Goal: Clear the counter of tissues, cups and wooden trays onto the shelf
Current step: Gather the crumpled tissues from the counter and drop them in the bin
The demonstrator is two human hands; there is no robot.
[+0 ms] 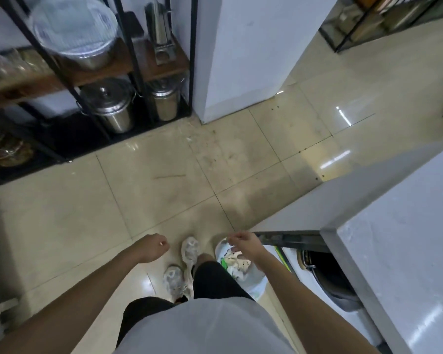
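I look down at a tiled floor. My left hand (152, 247) hangs in front of me curled into a loose fist, with nothing visible in it. My right hand (244, 243) hovers over a white-lined waste bin (253, 282) beside the counter, knuckles up and fingers drooping; its fingertips are hidden. Crumpled tissues (237, 263) and a green scrap lie in the bin. The grey counter (399, 256) fills the lower right; its visible top is bare. The black-framed shelf with wooden boards (154, 70) stands at the upper left.
The shelf holds a covered steel bowl (74, 31), two lidded steel pots (110, 106) (165, 98) and a metal tool. A white cabinet (241, 54) stands right of it. A dark pot (317, 264) sits under the counter. My feet (187, 254) are near the bin.
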